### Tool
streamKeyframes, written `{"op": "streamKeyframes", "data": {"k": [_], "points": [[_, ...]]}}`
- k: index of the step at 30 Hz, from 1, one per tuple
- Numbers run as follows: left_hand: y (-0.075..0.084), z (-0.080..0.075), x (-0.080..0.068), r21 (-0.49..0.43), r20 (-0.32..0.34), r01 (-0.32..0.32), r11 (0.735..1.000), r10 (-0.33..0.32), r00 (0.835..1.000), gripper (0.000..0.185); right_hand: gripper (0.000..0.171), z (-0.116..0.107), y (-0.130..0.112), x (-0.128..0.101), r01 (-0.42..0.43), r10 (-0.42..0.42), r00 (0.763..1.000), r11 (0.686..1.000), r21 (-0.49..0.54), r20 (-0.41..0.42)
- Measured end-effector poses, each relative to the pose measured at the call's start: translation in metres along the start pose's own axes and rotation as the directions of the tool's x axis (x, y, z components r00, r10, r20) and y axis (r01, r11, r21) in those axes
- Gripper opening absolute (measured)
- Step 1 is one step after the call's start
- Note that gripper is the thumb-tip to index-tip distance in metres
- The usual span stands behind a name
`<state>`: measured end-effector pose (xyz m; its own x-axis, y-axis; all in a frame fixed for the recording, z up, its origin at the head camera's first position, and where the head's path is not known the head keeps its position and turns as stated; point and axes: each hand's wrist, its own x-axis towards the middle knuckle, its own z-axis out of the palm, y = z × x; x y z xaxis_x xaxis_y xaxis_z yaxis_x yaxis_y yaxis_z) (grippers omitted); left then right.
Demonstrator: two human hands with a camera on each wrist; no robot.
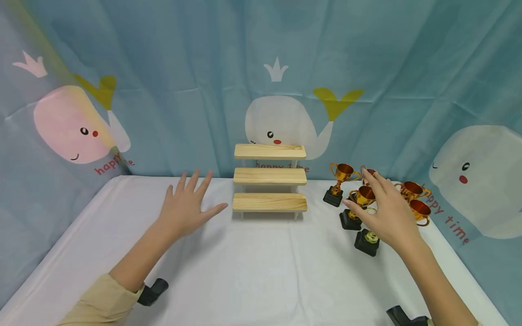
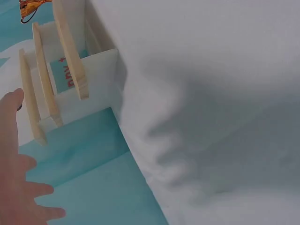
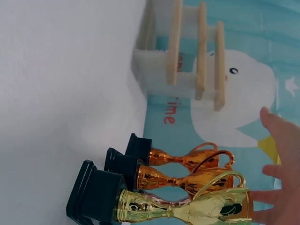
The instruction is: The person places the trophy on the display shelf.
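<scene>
Under right hand (image 1: 387,213), trophies (image 1: 360,203), untouched

Counter (image 1: 261,271): covered by a white cloth.
Middle back: a three-step wooden riser (image 1: 269,181) stands on it.
Right side: gold trophies (image 1: 341,181) on black bases stand close together, near the riser, some behind the others.

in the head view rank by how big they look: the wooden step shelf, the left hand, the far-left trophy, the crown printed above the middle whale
1. wooden step shelf
2. left hand, not far behind, but it is nearer the camera, so this is unsure
3. far-left trophy
4. crown, close to the trophy in looks; it sits farther back on the backdrop
</scene>
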<state>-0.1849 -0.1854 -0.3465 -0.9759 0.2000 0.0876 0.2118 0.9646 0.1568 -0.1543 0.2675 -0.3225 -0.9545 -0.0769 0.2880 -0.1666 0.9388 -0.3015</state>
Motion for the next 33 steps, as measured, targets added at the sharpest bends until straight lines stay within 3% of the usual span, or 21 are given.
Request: {"op": "streamKeyframes", "data": {"k": [9, 16, 25, 33], "points": [[0.002, 0.014, -0.005, -0.133, -0.008, -0.008, 0.991, 0.007, 1.0, 0.092, 0.089, -0.004, 0.004, -0.015, -0.029, 0.038, 0.993, 0.996, 0.081, -0.109], [0.006, 0.024, -0.009, -0.291, -0.023, 0.008, 0.957, -0.015, 1.0, 0.086, 0.083, -0.004, 0.008, -0.025, -0.032, 0.058, 0.977, 0.991, 0.129, -0.206], [0.015, 0.039, -0.006, -0.509, -0.052, 0.002, 0.861, -0.033, 0.998, 0.08, 0.077, 0.0, 0.018, -0.037, -0.082, 0.12, 0.966, 0.982, 0.172, -0.227], [0.03, 0.05, 0.003, -0.651, -0.034, 0.053, 0.757, -0.098, 0.995, 0.077, 0.075, 0.007, 0.025, -0.048, -0.107, 0.153, 0.95, 0.978, 0.177, -0.273]]}}
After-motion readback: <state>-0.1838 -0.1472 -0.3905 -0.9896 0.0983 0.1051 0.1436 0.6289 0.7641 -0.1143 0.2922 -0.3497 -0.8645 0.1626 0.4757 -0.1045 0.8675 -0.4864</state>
